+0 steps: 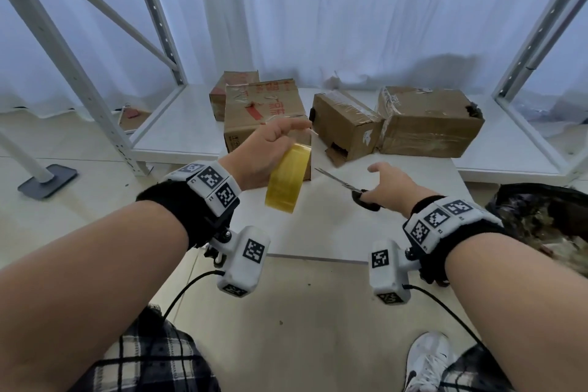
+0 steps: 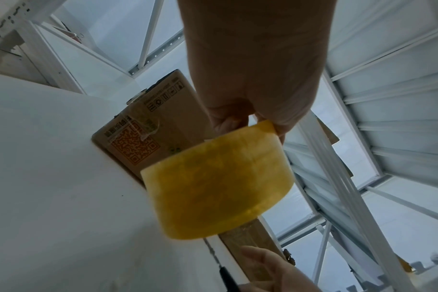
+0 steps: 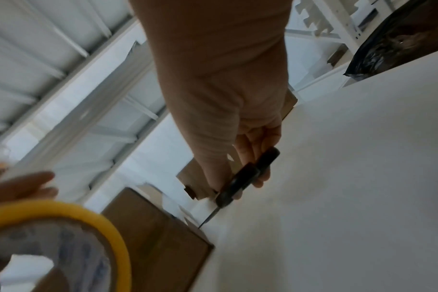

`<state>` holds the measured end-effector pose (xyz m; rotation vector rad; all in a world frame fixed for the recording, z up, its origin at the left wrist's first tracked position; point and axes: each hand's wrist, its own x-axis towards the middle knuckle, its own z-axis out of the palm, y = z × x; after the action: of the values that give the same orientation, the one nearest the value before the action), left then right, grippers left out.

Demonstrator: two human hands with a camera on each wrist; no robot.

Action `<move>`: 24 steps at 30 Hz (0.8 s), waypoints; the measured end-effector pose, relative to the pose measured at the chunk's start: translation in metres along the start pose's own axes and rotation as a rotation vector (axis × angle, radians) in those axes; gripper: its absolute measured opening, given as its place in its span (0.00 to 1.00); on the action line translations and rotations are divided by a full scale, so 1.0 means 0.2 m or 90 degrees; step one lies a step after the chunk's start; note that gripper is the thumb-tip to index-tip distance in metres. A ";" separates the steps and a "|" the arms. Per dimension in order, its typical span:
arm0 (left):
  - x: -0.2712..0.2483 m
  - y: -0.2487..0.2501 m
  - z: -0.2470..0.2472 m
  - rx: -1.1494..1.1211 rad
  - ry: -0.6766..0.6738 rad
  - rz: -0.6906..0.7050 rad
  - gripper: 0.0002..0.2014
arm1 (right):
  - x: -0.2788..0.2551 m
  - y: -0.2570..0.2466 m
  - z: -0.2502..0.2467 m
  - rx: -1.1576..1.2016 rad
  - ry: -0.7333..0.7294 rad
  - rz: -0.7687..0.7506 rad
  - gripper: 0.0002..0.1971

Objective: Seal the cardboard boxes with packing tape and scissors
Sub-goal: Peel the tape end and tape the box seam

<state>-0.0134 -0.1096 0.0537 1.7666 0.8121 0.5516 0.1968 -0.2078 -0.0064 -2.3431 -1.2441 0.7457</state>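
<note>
My left hand [image 1: 273, 146] grips a yellow roll of packing tape [image 1: 288, 180], held up in front of a cardboard box with red print [image 1: 254, 105]. In the left wrist view my fingers [image 2: 228, 122] curl over the roll's [image 2: 218, 189] top rim. My right hand [image 1: 386, 183] holds black-handled scissors [image 1: 366, 199] just above the white table [image 1: 334, 232]. The blades [image 1: 334, 180] look closed and point left toward the roll. In the right wrist view fingers wrap the scissors' handles [image 3: 245, 175]. Two more taped boxes, one in the middle [image 1: 343, 127] and one on the right [image 1: 429, 121], lie on the shelf.
A fourth box [image 1: 235, 83] stands behind the printed one. White metal shelf uprights [image 1: 63, 51] frame both sides, with a curtain behind. A black plastic bag [image 1: 541, 216] sits at the right. My shoe [image 1: 426, 360] and both wrist cameras' cables are below.
</note>
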 end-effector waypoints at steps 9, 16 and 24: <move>0.01 0.05 -0.06 0.065 0.070 0.053 0.15 | -0.14 -0.12 -0.19 0.319 -0.138 -0.061 0.10; -0.01 0.02 -0.10 0.103 0.059 0.011 0.19 | -0.16 -0.13 -0.18 0.248 -0.200 -0.050 0.11; -0.03 0.03 -0.11 0.119 0.025 0.016 0.21 | -0.14 -0.15 -0.19 0.239 -0.221 -0.081 0.14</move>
<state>-0.0316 -0.1011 0.0668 1.9441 0.8940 0.5418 0.1888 -0.2186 0.0476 -1.8667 -1.2430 1.2595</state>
